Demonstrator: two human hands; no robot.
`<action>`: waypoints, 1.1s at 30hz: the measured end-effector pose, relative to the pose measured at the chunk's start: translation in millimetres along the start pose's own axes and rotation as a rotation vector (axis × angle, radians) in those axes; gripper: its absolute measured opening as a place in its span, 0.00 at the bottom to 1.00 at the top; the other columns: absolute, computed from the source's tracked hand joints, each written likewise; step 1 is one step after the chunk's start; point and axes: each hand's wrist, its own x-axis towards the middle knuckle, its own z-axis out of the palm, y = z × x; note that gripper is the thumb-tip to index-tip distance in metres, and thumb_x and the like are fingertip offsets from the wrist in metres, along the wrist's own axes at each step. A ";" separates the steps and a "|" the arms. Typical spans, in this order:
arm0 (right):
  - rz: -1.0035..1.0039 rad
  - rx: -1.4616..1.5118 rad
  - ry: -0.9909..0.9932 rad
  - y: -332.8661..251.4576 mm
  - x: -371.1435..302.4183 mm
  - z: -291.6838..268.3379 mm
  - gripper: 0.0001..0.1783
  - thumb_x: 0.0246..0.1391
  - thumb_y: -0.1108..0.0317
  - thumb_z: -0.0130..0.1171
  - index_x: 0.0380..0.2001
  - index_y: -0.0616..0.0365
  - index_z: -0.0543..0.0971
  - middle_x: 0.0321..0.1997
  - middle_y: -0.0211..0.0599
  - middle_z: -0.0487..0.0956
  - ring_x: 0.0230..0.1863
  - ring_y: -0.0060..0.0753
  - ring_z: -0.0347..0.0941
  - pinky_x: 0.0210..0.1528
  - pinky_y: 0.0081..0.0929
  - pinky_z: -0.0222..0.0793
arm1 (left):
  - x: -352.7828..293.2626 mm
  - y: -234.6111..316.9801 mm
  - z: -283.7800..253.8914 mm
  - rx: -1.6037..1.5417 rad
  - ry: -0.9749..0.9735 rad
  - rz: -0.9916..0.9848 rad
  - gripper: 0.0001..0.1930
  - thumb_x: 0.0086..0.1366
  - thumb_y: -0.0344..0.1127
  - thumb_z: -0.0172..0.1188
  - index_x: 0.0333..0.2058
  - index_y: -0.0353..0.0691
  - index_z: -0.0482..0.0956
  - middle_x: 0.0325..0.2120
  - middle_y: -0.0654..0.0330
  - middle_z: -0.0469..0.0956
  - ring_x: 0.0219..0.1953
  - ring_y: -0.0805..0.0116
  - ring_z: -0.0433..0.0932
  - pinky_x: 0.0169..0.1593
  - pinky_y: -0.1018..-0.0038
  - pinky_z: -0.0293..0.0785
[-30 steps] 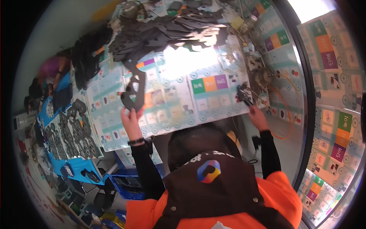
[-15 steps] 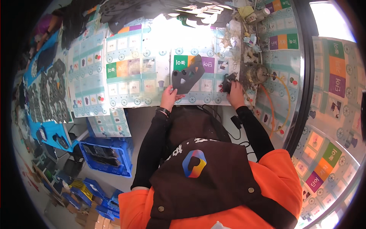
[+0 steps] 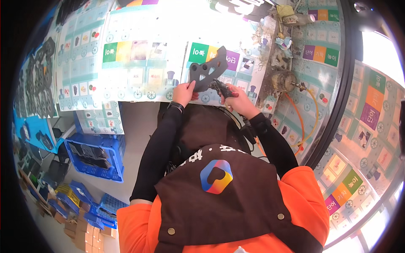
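My left hand grips the lower left edge of a flat dark grey cut-out piece. This piece has a curved upper end, round holes and wider openings, and it is held up over the near edge of the table. In my right hand is a small, dirty dark spray gun with a reddish part near the fingers. Its front end is close to the lower right edge of the piece; I cannot tell whether they touch. My fingers cover much of the gun's body.
Printed sheets cover the table. A grimy metal pot with a yellow hose and an orange hose stands at the right. More dark pieces lie far left. A blue crate holds dark pieces below the table.
My right hand has lifted the spray gun and brought it left to the grey piece. My left hand still holds the piece, now turned slightly. The whole view has shifted.
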 end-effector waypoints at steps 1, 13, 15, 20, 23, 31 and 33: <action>0.005 -0.050 0.011 -0.9 3.4 5.1 0.18 0.48 0.80 0.51 0.44 0.59 0.76 0.33 0.29 0.80 0.28 0.17 0.71 0.23 0.20 0.69 | 0.7 0.6 0.2 0.017 0.009 0.007 0.25 0.75 0.48 0.56 0.34 0.25 0.83 0.22 0.52 0.85 0.23 0.65 0.86 0.28 0.72 0.83; -0.065 -0.101 0.063 12.7 30.5 21.2 0.11 0.46 0.80 0.55 0.36 0.62 0.76 0.29 0.29 0.76 0.30 0.21 0.70 0.31 0.22 0.65 | -1.0 0.9 -1.0 0.037 0.026 0.007 0.25 0.75 0.47 0.56 0.33 0.26 0.84 0.22 0.54 0.86 0.23 0.66 0.87 0.27 0.73 0.83; -0.071 -0.041 0.056 16.7 34.4 21.4 0.09 0.48 0.80 0.56 0.35 0.63 0.75 0.28 0.30 0.75 0.29 0.22 0.71 0.31 0.22 0.65 | -0.6 2.3 -1.0 0.038 0.025 0.006 0.25 0.75 0.47 0.56 0.33 0.26 0.84 0.22 0.54 0.86 0.23 0.66 0.87 0.27 0.73 0.83; -0.081 -0.048 0.035 20.0 39.2 25.2 0.06 0.51 0.79 0.57 0.35 0.63 0.75 0.28 0.31 0.75 0.27 0.23 0.71 0.29 0.23 0.66 | -0.5 1.6 -0.9 0.023 0.030 -0.001 0.25 0.75 0.48 0.56 0.33 0.26 0.84 0.21 0.54 0.86 0.22 0.66 0.87 0.27 0.73 0.83; -0.099 -0.057 0.034 23.9 42.3 24.0 0.06 0.52 0.79 0.57 0.35 0.62 0.75 0.27 0.31 0.75 0.26 0.23 0.71 0.28 0.23 0.65 | -0.1 3.1 0.6 0.023 0.038 -0.004 0.25 0.75 0.48 0.56 0.33 0.26 0.84 0.21 0.54 0.85 0.22 0.66 0.86 0.27 0.73 0.83; -0.055 -0.060 0.032 12.7 36.7 21.2 0.08 0.49 0.79 0.56 0.35 0.61 0.75 0.26 0.30 0.75 0.25 0.22 0.70 0.26 0.22 0.62 | 1.1 1.4 -0.2 0.018 0.033 -0.023 0.24 0.75 0.47 0.56 0.34 0.25 0.83 0.22 0.53 0.86 0.22 0.65 0.87 0.26 0.73 0.83; -0.066 -0.022 0.030 12.2 36.0 21.7 0.09 0.48 0.78 0.56 0.35 0.61 0.76 0.26 0.29 0.75 0.25 0.21 0.70 0.25 0.21 0.60 | 1.4 1.7 -0.3 0.011 0.035 -0.026 0.25 0.75 0.47 0.56 0.34 0.25 0.83 0.22 0.53 0.86 0.22 0.65 0.87 0.26 0.73 0.83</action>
